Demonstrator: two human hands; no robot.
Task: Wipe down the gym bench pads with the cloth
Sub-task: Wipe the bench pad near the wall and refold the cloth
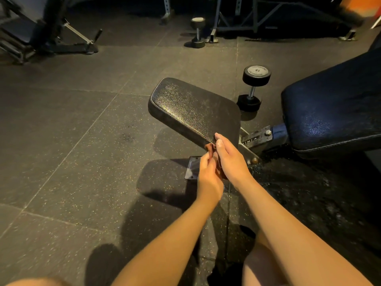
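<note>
The black textured seat pad [189,106] of a gym bench lies in the middle of the view, and the larger dark blue back pad [334,112] rises at the right. A small reddish-brown cloth [273,148] is bunched at the seat pad's near corner. My left hand [208,176] pinches the cloth from below. My right hand [228,157] holds it from above, fingertips at the pad's edge. Most of the cloth is hidden between the two hands.
A dumbbell [253,87] marked 15 stands on end just behind the bench, and another dumbbell [198,32] stands farther back. The bench's metal frame and foot plate [192,167] lie under my hands. Other machines stand at the back left [41,32] and back right.
</note>
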